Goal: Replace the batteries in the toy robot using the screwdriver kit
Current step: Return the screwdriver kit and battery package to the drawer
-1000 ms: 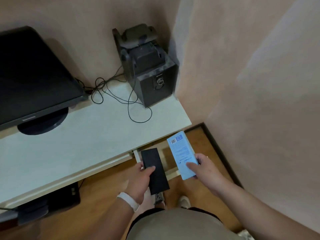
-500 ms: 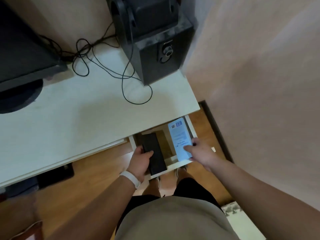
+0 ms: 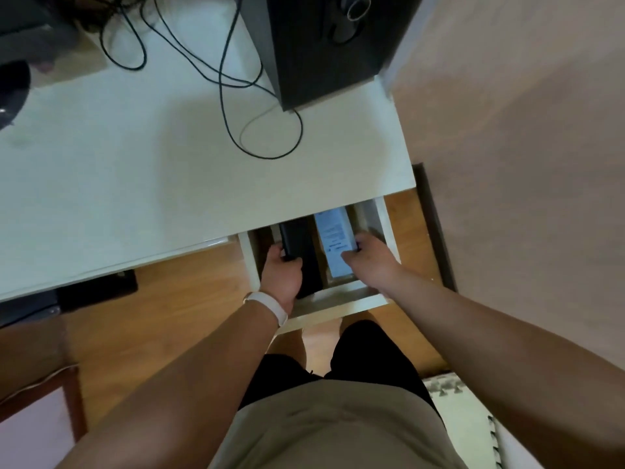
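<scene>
My left hand grips a flat black case inside the open white drawer under the desk. My right hand holds a light blue box with printed text beside it, also inside the drawer. The far ends of both boxes are hidden under the desk top. No toy robot is in view.
The white desk top carries a black speaker, loose black cables and a monitor base at far left. A wall stands close on the right. Wooden floor lies below; a chair edge shows at lower left.
Both hands have moved forward and down, carrying the black case and the blue box from in front of the desk into the open drawer. The camera has tilted down and closer.
</scene>
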